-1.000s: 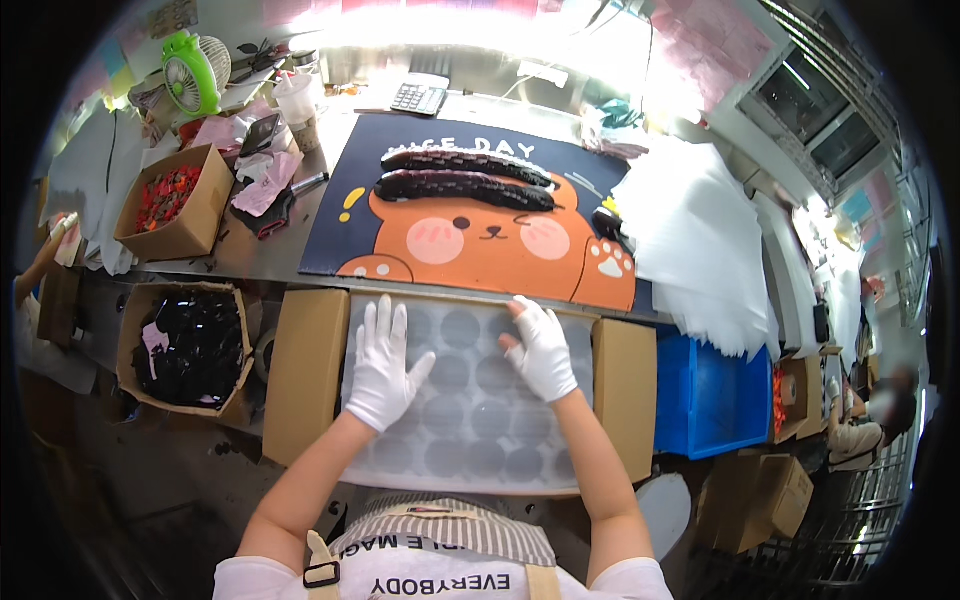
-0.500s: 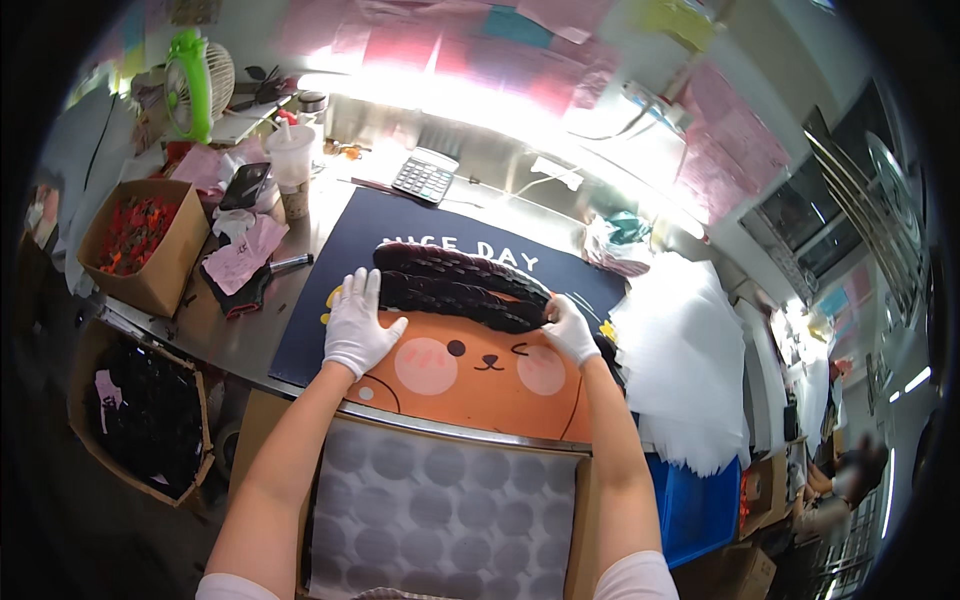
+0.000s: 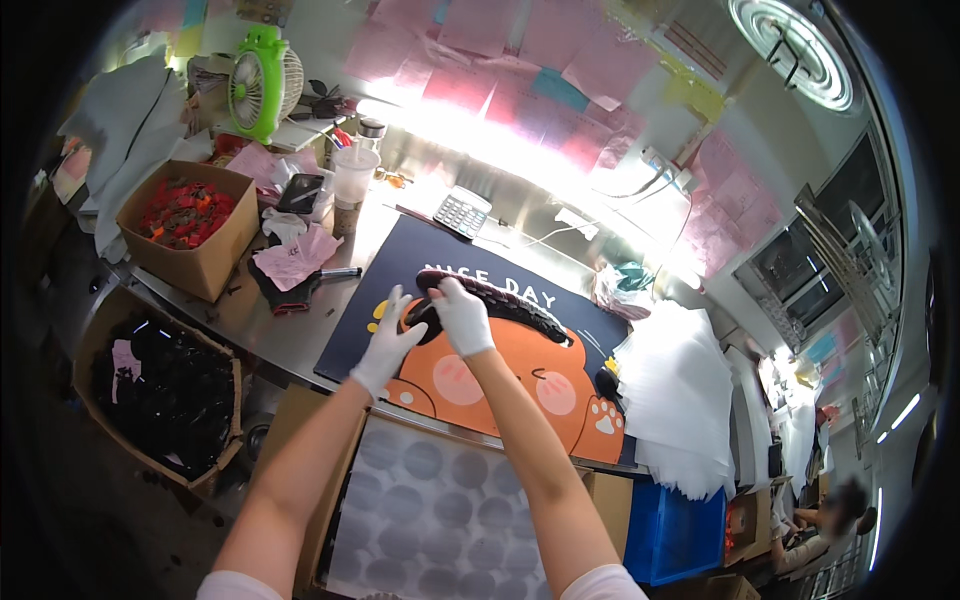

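A long dark row of small black and dark red pieces (image 3: pixel 520 305) lies across a dark blue mat with an orange cartoon bear (image 3: pixel 500 385). Both my hands wear white gloves and meet at the row's left end. My left hand (image 3: pixel 388 342) cups that end from the side, fingers pointing up. My right hand (image 3: pixel 462 316) lies on top of the same end and closes over it. Close to me, below my forearms, a grey tray with round dimples (image 3: pixel 440 510) sits in a cardboard box.
On the left stand a cardboard box of red pieces (image 3: pixel 185 215) and a box of black pieces (image 3: pixel 165 390). Behind the mat are a green fan (image 3: pixel 260 85), a plastic cup (image 3: pixel 352 178) and a calculator (image 3: pixel 460 212). White foam sheets (image 3: pixel 680 395) and a blue crate (image 3: pixel 675 530) are on the right.
My hands left the grey tray and reached to the dark row on the mat. The right hand then slid from the row's right end to the left end beside the left hand.
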### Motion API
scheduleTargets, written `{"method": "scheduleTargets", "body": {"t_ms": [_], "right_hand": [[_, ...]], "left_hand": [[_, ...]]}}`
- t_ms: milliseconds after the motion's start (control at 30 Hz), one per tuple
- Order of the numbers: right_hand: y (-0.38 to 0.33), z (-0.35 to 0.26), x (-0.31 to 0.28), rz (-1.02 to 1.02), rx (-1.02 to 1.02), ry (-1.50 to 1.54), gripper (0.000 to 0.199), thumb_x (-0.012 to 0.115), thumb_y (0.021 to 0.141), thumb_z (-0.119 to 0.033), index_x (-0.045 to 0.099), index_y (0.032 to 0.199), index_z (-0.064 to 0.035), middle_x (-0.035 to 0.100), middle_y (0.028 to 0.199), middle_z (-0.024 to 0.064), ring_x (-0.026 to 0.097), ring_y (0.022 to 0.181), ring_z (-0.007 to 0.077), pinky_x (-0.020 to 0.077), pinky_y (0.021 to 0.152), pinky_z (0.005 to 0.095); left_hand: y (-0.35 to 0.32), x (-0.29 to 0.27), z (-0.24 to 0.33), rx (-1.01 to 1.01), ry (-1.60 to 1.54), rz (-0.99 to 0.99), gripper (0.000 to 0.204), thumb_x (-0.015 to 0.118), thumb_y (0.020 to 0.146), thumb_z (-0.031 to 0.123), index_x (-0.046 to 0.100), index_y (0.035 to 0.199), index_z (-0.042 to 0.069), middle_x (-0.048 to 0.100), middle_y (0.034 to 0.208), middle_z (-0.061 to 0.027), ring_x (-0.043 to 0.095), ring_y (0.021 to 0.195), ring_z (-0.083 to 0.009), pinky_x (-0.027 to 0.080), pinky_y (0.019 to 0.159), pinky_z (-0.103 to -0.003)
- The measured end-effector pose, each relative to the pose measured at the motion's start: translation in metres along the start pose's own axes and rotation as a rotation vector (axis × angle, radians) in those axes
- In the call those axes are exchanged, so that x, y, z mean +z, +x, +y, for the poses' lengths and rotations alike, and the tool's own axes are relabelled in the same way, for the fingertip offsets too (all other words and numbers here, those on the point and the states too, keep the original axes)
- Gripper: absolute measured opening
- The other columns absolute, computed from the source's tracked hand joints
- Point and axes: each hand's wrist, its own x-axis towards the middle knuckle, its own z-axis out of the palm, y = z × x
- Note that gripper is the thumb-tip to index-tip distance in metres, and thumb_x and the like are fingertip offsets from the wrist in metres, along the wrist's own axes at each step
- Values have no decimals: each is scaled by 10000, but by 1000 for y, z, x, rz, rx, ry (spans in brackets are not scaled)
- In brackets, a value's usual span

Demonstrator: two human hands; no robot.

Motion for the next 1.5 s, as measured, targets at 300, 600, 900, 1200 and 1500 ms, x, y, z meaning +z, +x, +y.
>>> {"method": "scheduleTargets", "body": {"t_ms": [300,600,900,1200,1500], "right_hand": [[-181,-99,-29,501,365,774,290,485,1027,-214,481,801,-33,442,751,1,403,699,62,390,624,255],[-289,-86,-66,-293,465,518,195,693,891,-124,727,1023,16,659,765,-1,554,662,42,461,615,212],[-285,-113,-80,-499,549,147,221,732,795,-195,731,898,0,635,619,120,560,555,67,471,558,256],[-231,-85,-37,-467,353,-292,200,688,801,-280,751,839,-93,673,778,173,652,709,347,525,678,387],[-298,23,-153,-404,637,-666,223,703,798,-369,767,814,-155,699,810,121,680,790,332,543,741,423]], "left_hand": [[-144,68,145,-109,-725,407,595,635,853,-25,394,1390,66,530,1259,-63,529,1130,-147,440,997,-299],[-228,24,110,-345,-398,154,371,680,895,85,559,1245,60,615,1085,-27,616,931,-122,515,843,-270],[-274,-4,107,-739,-818,157,327,600,950,86,535,1271,79,617,1075,-25,618,925,-134,521,735,-270],[-275,-16,91,-672,-459,261,300,631,946,140,565,1230,69,583,1053,-21,633,849,-131,524,751,-263],[-253,3,101,-718,-677,195,292,612,960,140,559,1245,99,567,1052,1,626,855,-116,516,721,-242]]}}
